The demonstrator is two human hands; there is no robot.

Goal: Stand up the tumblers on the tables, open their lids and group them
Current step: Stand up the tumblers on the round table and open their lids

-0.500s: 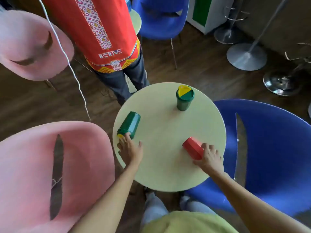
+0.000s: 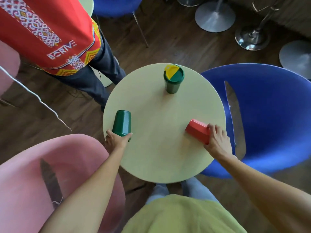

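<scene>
Half a second ago our hands only rested at the near ends. Now our left hand (image 2: 117,139) grasps the dark green plastic tumbler (image 2: 122,123) lying at the left edge of the round pale table (image 2: 159,148), and our right hand (image 2: 218,140) grasps the red plastic tumbler (image 2: 197,130) at the right edge. We judge both are ready to be stood up. 1 green tumbler with a yellow-flapped lid (image 2: 172,79) already stands at the far side.

Head-worn view, steeply down over table (image 2: 159,140)
</scene>
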